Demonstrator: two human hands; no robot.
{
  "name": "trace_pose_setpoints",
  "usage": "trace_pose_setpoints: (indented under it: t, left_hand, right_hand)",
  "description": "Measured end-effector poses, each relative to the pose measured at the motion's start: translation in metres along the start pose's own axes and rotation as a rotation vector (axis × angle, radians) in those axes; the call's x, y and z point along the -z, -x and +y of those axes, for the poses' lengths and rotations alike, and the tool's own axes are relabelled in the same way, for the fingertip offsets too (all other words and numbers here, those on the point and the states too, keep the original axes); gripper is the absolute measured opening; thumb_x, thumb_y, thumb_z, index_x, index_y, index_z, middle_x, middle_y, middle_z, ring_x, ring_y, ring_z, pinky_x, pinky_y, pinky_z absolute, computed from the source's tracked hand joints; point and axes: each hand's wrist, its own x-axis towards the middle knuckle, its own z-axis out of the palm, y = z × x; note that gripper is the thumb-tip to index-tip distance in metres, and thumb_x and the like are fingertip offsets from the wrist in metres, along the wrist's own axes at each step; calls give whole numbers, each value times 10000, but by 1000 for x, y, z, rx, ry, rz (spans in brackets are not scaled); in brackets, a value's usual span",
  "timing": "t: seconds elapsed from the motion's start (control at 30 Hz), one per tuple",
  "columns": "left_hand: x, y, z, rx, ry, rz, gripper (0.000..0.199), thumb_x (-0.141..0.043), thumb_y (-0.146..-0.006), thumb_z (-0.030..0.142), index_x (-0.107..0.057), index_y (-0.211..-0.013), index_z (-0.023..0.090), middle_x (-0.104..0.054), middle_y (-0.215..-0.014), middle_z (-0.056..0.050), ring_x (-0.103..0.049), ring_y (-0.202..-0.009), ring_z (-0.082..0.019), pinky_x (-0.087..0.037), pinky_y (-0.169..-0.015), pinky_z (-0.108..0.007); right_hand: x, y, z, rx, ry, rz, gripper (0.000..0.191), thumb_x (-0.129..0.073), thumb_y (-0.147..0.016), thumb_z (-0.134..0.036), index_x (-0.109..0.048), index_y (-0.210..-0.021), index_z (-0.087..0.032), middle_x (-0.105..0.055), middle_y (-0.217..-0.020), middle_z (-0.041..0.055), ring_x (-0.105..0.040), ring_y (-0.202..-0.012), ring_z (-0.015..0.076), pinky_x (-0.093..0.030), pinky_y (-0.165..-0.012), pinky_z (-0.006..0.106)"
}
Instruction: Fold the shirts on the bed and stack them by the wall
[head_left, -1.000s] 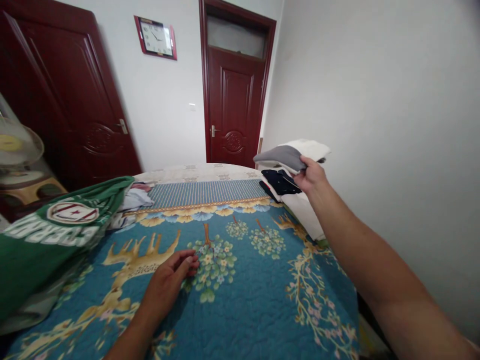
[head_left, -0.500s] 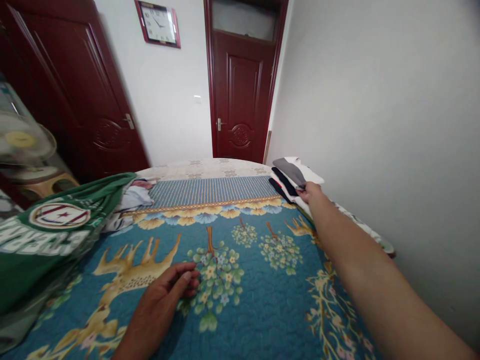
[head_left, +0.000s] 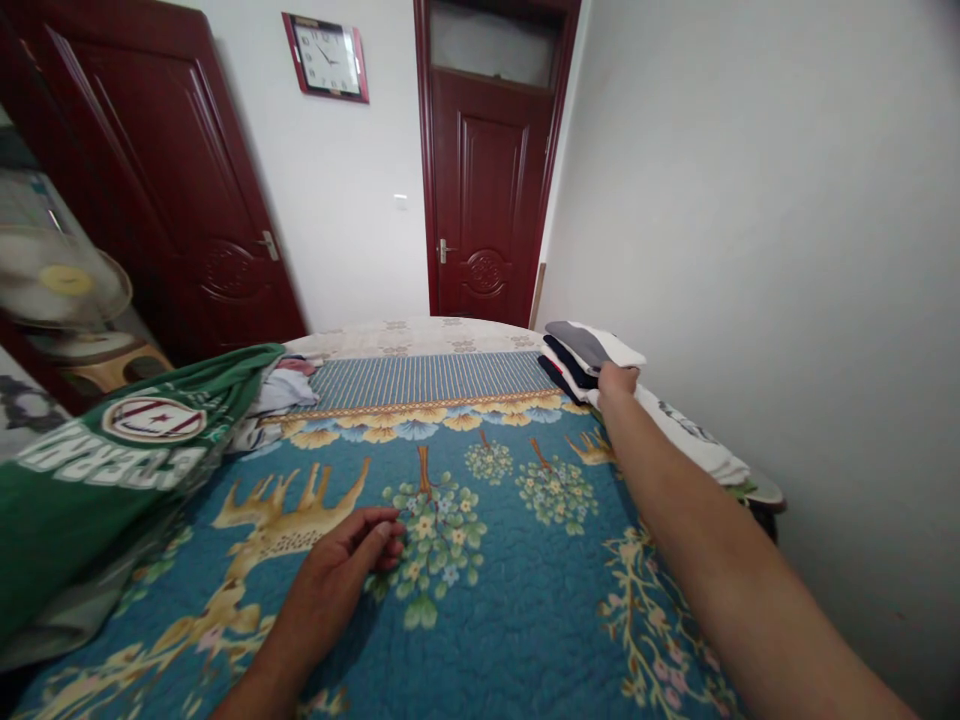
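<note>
My right hand (head_left: 618,382) reaches to the far right of the bed. Its fingers are closed on the near edge of a folded white-and-grey garment (head_left: 600,342), the top one of a stack. Dark and white folded clothes (head_left: 564,372) lie beneath it, partly hidden by the hand. My left hand (head_left: 352,560) is over the blue patterned bedspread (head_left: 517,600), loosely curled with its thumb apart and nothing in it. Off to its left is a green shirt (head_left: 97,470) with white lettering and a round badge, spread out and wrinkled.
Beside the stack, under my right forearm, lies a white folded garment (head_left: 694,432). Crumpled light clothes (head_left: 281,385) sit behind the green shirt. A fan (head_left: 64,280) on a stool stands at the left. A bare wall (head_left: 765,200) borders the right side.
The view has shifted slightly, uncovering more of the white folded garment beside my right forearm. My right hand stays at the stack, and the left keeps its loose curl over the bedspread.
</note>
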Motion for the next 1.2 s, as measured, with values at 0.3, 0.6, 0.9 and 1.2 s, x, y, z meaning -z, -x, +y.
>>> trace_pose_setpoints:
  t: [0.3, 0.6, 0.9, 1.2]
  left_hand:
    - [-2, 2, 0, -68, -7, -30, 372, -921, -761, 431, -819, -1020, 185, -820, -951, -127, -754, -789, -236, -626, -743, -334]
    - [-8, 4, 4, -96, 102, 15, 326, -915, -744, 360, -793, -972, 161, -799, -908, -122, -741, -737, -214, -618, -646, -312]
    - [-13, -1, -10, -109, 179, -3, 301, -829, -809, 393, -754, -974, 152, -770, -884, -102, -701, -674, -156, -581, -600, -270]
    - [-28, -8, -22, -55, 127, 30, 175, -660, -944, 297, -726, -1055, 178, -763, -963, -125, -669, -684, -158, -541, -657, -320]
  right_hand:
    - [-20, 134, 68, 609, 832, -456, 623, -494, -959, -250, -539, -1559, -88, -459, -1675, 219, -375, -1583, 302, -262, -1322, 457]
    - [6, 165, 71, 619, 1196, -553, 515, -454, -1065, -348, -617, -1526, -186, -518, -1660, 174, -427, -1551, 320, -279, -1273, 488]
    - [46, 174, 95, 794, 1296, -503, 559, -368, -1077, -402, -707, -1417, -115, -639, -1513, 234, -555, -1455, 346, -356, -1264, 493]
    - [80, 193, 101, 847, 1247, -499, 546, -388, -961, -400, -777, -1270, -175, -745, -1318, 212, -688, -1284, 367, -497, -1166, 493]
